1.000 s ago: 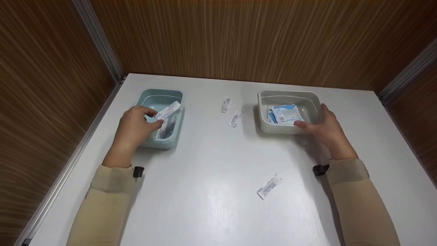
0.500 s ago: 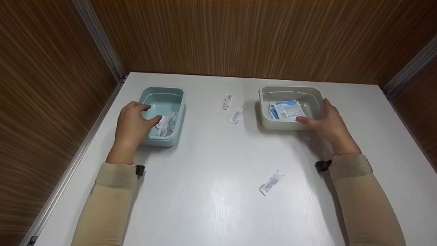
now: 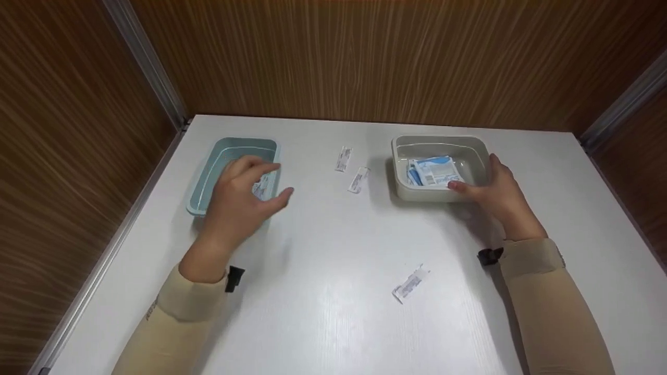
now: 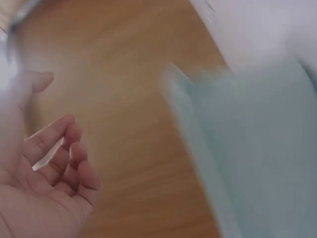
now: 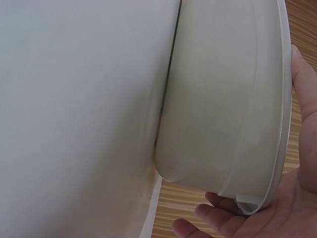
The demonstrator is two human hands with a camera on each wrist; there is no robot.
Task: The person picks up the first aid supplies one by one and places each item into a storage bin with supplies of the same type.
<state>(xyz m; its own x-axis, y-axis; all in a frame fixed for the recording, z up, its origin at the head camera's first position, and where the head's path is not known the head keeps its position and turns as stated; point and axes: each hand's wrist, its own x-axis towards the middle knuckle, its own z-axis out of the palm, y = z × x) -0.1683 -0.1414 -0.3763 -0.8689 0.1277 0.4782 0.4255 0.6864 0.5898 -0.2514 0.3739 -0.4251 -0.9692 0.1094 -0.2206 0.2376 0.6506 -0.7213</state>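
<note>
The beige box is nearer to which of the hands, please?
Right. The right hand holds the beige box by its right end; the left hand is away left, by the teal box.

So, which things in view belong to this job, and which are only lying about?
Likely part of the job:
teal container
beige container
narrow printed white packets
blue-and-white packets

Surroundings only, it seems:
white table
wood-grain panels

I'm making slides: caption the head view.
Left hand by the teal box, right hand holding the grey box of packets, three white strips lying loose.
</note>
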